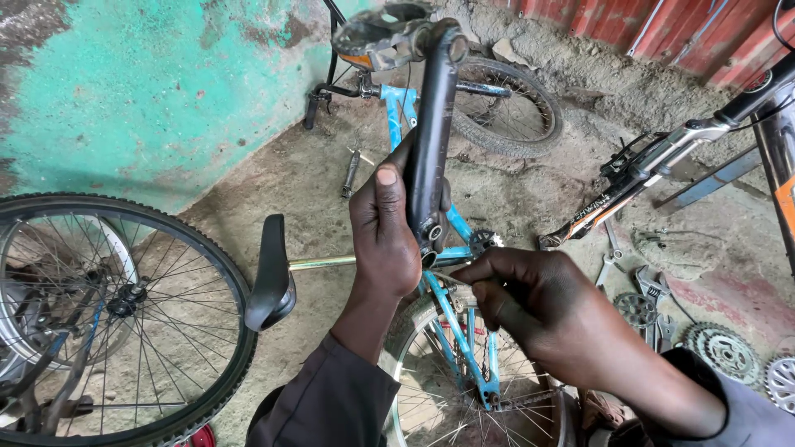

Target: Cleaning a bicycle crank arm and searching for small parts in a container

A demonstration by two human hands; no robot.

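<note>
A person's left hand (pixel 383 236) is closed around a black crank arm (pixel 431 132), holding it upright with the thumb pressed along its side. A pedal (pixel 383 35) sits at the crank arm's top end. The right hand (pixel 530 302) is just right of the crank arm's lower end, its fingers pinched shut on a thin metal tool (pixel 443 276) whose tip meets the crank arm's base. Behind the crank arm, a blue bicycle (pixel 455 248) lies on its side on the dirt ground (pixel 530 190), its black saddle (pixel 269 273) to the left. Farther left stands a loose spoked wheel (pixel 124 314). To the right of the crank arm, sprockets (pixel 725 352) and wrenches (pixel 650 285) lie scattered.
</note>
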